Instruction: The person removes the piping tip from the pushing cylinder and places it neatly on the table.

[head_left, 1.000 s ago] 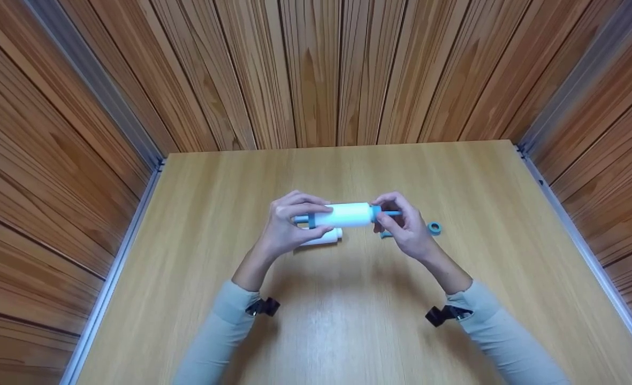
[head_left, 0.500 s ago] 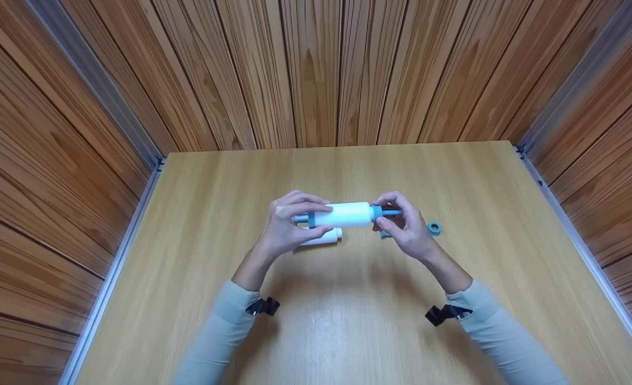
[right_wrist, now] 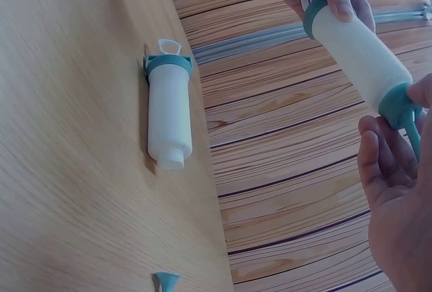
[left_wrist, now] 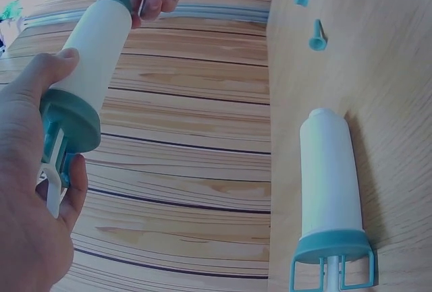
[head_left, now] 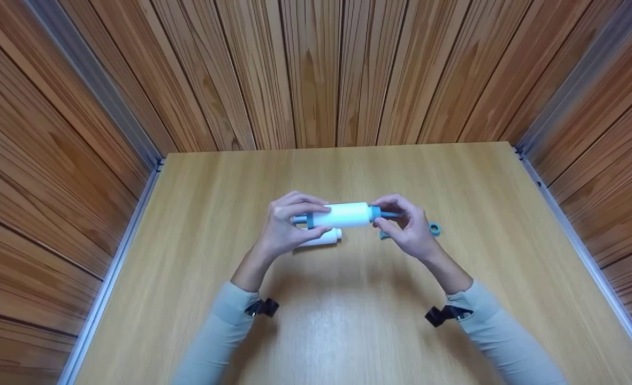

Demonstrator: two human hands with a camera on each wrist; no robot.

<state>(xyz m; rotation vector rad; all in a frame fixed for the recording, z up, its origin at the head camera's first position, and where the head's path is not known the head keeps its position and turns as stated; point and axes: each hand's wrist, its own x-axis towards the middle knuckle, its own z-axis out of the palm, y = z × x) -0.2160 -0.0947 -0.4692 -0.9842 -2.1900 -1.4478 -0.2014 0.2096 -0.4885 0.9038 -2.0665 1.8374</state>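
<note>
A large syringe [head_left: 348, 214] with a white barrel is held level above the table. My left hand [head_left: 291, 219] grips its plunger end, thumb and fingers round the barrel beside the teal end cap [left_wrist: 71, 120]. At the other end, my right hand [head_left: 409, 230] pinches the teal collar [right_wrist: 397, 103], from which a slim teal nozzle [right_wrist: 412, 133] sticks out. Part of that collar hides behind the fingers in the head view. Below the left hand, a second white syringe [right_wrist: 169, 113] lies on the table, its narrow neck bare.
On the table [head_left: 316, 331], a loose teal nozzle [left_wrist: 317, 39] and a teal ring [head_left: 434, 229] lie near the right hand. Wood-panelled walls [head_left: 316, 75] stand behind and at both sides, with metal rails [head_left: 115, 256] along the table's sides.
The right hand's fingers have shifted slightly on the collar, and the nozzle tilts a little differently. The left hand and the barrel have hardly moved.
</note>
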